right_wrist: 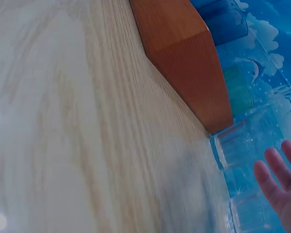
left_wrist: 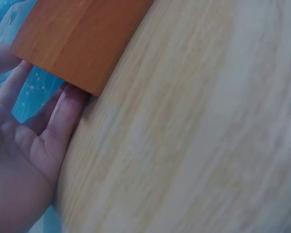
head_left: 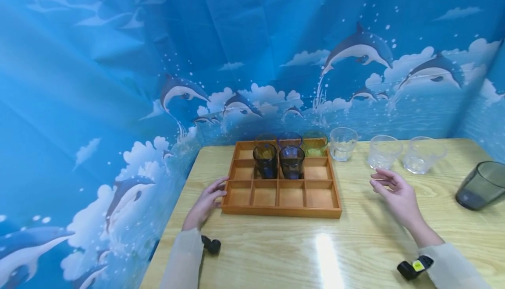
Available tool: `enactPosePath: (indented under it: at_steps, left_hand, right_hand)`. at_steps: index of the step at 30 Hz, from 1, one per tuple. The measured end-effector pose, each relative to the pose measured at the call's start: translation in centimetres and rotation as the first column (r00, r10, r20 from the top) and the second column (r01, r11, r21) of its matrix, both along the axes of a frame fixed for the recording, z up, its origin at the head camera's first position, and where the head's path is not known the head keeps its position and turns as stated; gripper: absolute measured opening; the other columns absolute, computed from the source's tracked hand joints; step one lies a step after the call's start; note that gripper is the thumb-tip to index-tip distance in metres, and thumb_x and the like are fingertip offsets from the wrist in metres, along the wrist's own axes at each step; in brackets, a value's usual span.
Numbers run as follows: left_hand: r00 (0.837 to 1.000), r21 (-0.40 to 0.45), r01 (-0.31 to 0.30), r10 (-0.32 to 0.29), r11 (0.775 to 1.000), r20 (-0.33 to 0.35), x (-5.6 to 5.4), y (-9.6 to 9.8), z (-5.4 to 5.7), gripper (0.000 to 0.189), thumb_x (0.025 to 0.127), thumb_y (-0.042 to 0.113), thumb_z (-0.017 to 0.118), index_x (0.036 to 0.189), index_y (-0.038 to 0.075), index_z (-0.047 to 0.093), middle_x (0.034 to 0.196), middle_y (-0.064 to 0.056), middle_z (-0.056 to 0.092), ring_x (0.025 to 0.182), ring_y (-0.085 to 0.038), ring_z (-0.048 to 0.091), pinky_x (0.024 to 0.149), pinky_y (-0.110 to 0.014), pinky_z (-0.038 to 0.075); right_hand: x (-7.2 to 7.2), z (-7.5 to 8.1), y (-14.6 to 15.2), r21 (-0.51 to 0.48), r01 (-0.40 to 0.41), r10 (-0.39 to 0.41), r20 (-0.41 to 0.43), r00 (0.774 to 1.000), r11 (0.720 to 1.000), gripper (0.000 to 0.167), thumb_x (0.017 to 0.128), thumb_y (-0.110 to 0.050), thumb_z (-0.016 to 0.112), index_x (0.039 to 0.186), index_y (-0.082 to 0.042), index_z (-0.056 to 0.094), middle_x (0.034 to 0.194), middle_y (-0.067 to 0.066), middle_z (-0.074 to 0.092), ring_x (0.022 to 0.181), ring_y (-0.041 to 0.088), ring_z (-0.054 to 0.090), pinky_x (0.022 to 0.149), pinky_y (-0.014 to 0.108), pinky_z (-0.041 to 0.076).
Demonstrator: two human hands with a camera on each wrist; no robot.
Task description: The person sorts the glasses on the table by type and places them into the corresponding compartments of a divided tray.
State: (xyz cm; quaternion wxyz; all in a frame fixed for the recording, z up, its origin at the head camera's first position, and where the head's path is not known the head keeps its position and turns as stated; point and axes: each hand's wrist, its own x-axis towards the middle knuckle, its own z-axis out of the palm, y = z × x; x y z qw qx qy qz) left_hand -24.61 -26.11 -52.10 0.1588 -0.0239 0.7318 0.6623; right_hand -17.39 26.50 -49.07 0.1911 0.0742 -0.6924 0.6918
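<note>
A wooden tray (head_left: pixel 282 211) divided into compartments sits on the table. My left hand (head_left: pixel 207 203) touches its left side with extended fingers; in the left wrist view the fingers (left_wrist: pixel 65 114) lie against the tray's end. Two dark glasses (head_left: pixel 265 162) stand in the middle row. Behind them are a blue-rimmed glass (head_left: pixel 289 139), a green glass (head_left: pixel 315 146) and a partly hidden amber-rimmed one. To the tray's right, over the table, my right hand (head_left: pixel 396 197) holds nothing, its fingers loosely bent. Nearest to it is a clear glass (head_left: pixel 383 153).
Another clear glass (head_left: pixel 343 145) stands beside the tray's back right corner, and a third clear glass (head_left: pixel 422 157) is farther right. A large grey glass (head_left: pixel 483 186) stands near the right edge of view. A dolphin-printed backdrop (head_left: pixel 260 61) rises behind the table (head_left: pixel 272 254).
</note>
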Motion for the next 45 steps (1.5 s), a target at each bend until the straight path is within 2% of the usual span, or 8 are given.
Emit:
enactPosePath:
  at_steps: [9, 15, 21, 27, 32, 38, 43, 45]
  left_hand:
    - [1.000, -0.013, -0.014, 0.014, 1.000, -0.022, 0.1, 0.2, 0.0, 0.047, 0.089, 0.018, 0.059, 0.134, 0.028, 0.051, 0.138, -0.006, 0.040, 0.115, -0.027, 0.043, 0.075, -0.037, 0.044]
    - [1.000, -0.019, 0.001, -0.001, 1.000, -0.023, 0.1, 0.2, 0.0, 0.050, 0.090, 0.018, 0.058, 0.137, 0.025, 0.047, 0.141, -0.008, 0.036, 0.118, -0.028, 0.040, 0.076, -0.037, 0.043]
    - [1.000, -0.038, 0.011, -0.012, 0.999, -0.022, 0.2, 0.1, 0.1, 0.049, 0.090, 0.021, 0.058, 0.137, 0.026, 0.046, 0.142, -0.008, 0.035, 0.123, -0.030, 0.037, 0.082, -0.041, 0.043]
    - [1.000, -0.046, 0.007, -0.008, 0.999, -0.018, 0.2, 0.0, 0.1, 0.048, 0.089, 0.024, 0.059, 0.135, 0.030, 0.048, 0.143, -0.006, 0.035, 0.124, -0.030, 0.038, 0.083, -0.043, 0.043]
    - [1.000, -0.049, 0.006, -0.006, 0.999, -0.013, 0.2, 0.1, 0.1, 0.046, 0.089, 0.025, 0.059, 0.134, 0.032, 0.050, 0.142, -0.005, 0.036, 0.123, -0.028, 0.039, 0.081, -0.042, 0.044]
    - [1.000, -0.044, 0.006, -0.007, 0.999, -0.018, 0.1, 0.1, 0.0, 0.046, 0.090, 0.024, 0.059, 0.134, 0.032, 0.050, 0.141, -0.004, 0.037, 0.122, -0.027, 0.039, 0.080, -0.040, 0.044]
    - [1.000, -0.038, 0.017, -0.018, 0.999, -0.025, 0.1, 0.0, -0.1, 0.047, 0.090, 0.022, 0.058, 0.136, 0.029, 0.048, 0.142, -0.005, 0.036, 0.122, -0.029, 0.038, 0.080, -0.040, 0.043]
    - [1.000, -0.042, 0.013, -0.014, 0.999, -0.023, 0.2, 0.0, 0.0, 0.047, 0.090, 0.023, 0.058, 0.135, 0.030, 0.048, 0.142, -0.005, 0.036, 0.122, -0.029, 0.038, 0.081, -0.041, 0.043]
  right_hand:
    - [1.6, -0.8, 2.5, -0.130, 0.080, -0.085, -0.038, 0.996, 0.988, 0.039, 0.082, 0.014, 0.059, 0.117, -0.002, 0.055, 0.102, 0.005, 0.063, 0.084, 0.006, 0.064, 0.064, 0.020, 0.051]
    - [2.4, -0.7, 4.0, -0.246, 0.246, -0.255, -0.006, 0.967, 0.938, 0.042, 0.079, 0.019, 0.058, 0.118, 0.009, 0.052, 0.102, 0.009, 0.062, 0.080, 0.009, 0.064, 0.062, 0.019, 0.050]
    - [3.4, -0.9, 5.3, -0.062, 0.474, -0.469, 0.082, 0.880, 0.878, 0.046, 0.079, 0.012, 0.063, 0.122, 0.001, 0.053, 0.110, 0.000, 0.062, 0.090, 0.004, 0.061, 0.069, 0.009, 0.045]
    - [4.4, -1.1, 6.8, 0.151, 0.605, -0.621, 0.102, 0.777, 0.782, 0.055, 0.084, 0.001, 0.064, 0.134, -0.008, 0.042, 0.122, -0.004, 0.053, 0.103, 0.003, 0.054, 0.077, 0.006, 0.040]
    - [5.4, -1.1, 7.7, 0.182, 0.656, -0.681, 0.218, 0.699, 0.732, 0.064, 0.087, -0.011, 0.062, 0.142, -0.016, 0.029, 0.139, -0.002, 0.035, 0.122, 0.008, 0.040, 0.085, 0.008, 0.037]
    - [6.0, -1.7, 8.6, 0.174, 0.699, -0.717, 0.252, 0.650, 0.694, 0.073, 0.088, -0.017, 0.061, 0.146, -0.022, 0.017, 0.147, -0.001, 0.016, 0.133, 0.012, 0.017, 0.104, 0.022, 0.026]
    - [5.9, -1.7, 10.4, 0.211, 0.716, -0.731, 0.378, 0.568, 0.665, 0.077, 0.089, -0.035, 0.056, 0.147, -0.033, 0.006, 0.151, 0.000, 0.008, 0.134, 0.017, 0.018, 0.107, 0.033, 0.021]
    - [5.6, -1.6, 11.1, 0.225, 0.715, -0.732, 0.400, 0.551, 0.661, 0.076, 0.090, -0.038, 0.054, 0.147, -0.035, 0.004, 0.152, 0.000, 0.006, 0.135, 0.017, 0.015, 0.108, 0.033, 0.017]
